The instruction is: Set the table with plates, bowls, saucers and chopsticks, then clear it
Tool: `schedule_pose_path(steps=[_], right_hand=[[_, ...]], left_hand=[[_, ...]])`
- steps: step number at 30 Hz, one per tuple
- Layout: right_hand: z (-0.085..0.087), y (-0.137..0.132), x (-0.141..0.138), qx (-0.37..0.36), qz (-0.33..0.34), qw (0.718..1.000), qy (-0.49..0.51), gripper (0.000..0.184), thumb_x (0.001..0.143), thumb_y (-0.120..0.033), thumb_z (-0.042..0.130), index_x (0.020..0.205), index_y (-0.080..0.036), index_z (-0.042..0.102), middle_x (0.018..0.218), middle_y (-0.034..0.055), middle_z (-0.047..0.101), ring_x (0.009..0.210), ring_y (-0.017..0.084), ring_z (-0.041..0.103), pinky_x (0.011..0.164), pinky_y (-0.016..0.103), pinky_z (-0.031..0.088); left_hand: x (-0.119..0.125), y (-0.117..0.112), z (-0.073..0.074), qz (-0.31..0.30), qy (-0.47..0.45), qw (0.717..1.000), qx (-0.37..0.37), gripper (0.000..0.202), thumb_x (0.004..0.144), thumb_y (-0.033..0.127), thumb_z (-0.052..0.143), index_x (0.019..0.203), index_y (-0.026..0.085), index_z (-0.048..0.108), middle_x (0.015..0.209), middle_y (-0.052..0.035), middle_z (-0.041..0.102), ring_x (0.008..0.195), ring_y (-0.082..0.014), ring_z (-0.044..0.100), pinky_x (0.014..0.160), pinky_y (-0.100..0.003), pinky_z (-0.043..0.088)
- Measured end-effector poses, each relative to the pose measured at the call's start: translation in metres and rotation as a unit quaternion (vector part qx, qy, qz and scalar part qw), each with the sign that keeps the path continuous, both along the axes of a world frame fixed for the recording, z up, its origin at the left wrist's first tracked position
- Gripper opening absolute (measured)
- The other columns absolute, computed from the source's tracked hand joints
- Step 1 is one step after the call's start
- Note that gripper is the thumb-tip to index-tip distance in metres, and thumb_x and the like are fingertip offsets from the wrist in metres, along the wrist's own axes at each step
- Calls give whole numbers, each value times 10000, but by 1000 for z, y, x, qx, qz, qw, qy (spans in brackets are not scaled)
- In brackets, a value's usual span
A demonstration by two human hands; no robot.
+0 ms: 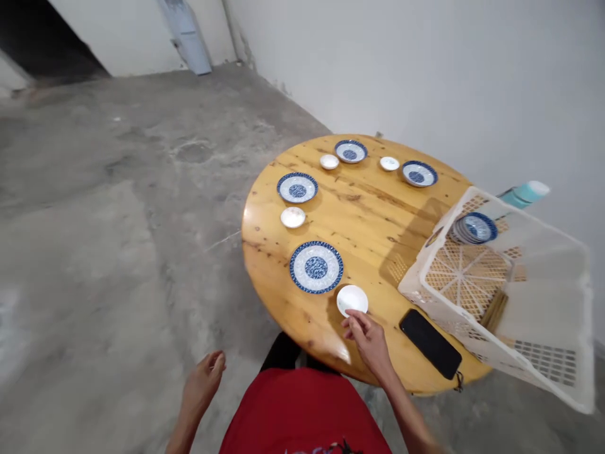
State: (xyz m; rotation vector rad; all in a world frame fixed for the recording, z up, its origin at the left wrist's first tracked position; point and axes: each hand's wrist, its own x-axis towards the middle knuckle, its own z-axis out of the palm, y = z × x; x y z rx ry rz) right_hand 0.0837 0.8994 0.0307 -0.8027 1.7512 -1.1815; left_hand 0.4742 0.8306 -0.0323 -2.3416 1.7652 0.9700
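Note:
My right hand (367, 337) rests at the near edge of a round wooden table (373, 221), its fingertips pinched on the rim of a small white saucer (352, 299). Just left of that saucer lies a blue-patterned plate (316, 267). My left hand (204, 379) hangs off the table over the concrete floor, fingers loosely curled with nothing in them. Farther round the table stand more blue plates (297, 187), (350, 151), (419, 173), each with a small white saucer (292, 217), (329, 161), (389, 163) beside it.
A white plastic crate (543, 353) sits on the table's right side, holding a stack of blue plates (475, 227) and a bundle of chopsticks (494, 311). A black phone (430, 343) lies by the crate. A teal bottle (524, 193) pokes out behind it. White wall behind.

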Motion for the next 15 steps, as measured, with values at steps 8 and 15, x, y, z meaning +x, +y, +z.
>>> schedule_pose_path(steps=[8,15], right_hand=[[-8,-14,57,32,7,995,-97,495,795,-598,647,1000,-147,659,793,65,708,562,164,643,564,291,526],[-27,-74,153,65,68,985,-143,500,727,-619,666,925,-160,654,709,45,689,497,152,616,478,261,474]], left_hand=[[47,65,-13,180,62,980,55,356,784,440,425,913,198,652,929,-111,768,936,-274,748,794,-314,554],[123,50,-61,329,192,920,95,313,696,489,381,702,248,580,760,-90,761,850,-297,765,709,-369,605]])
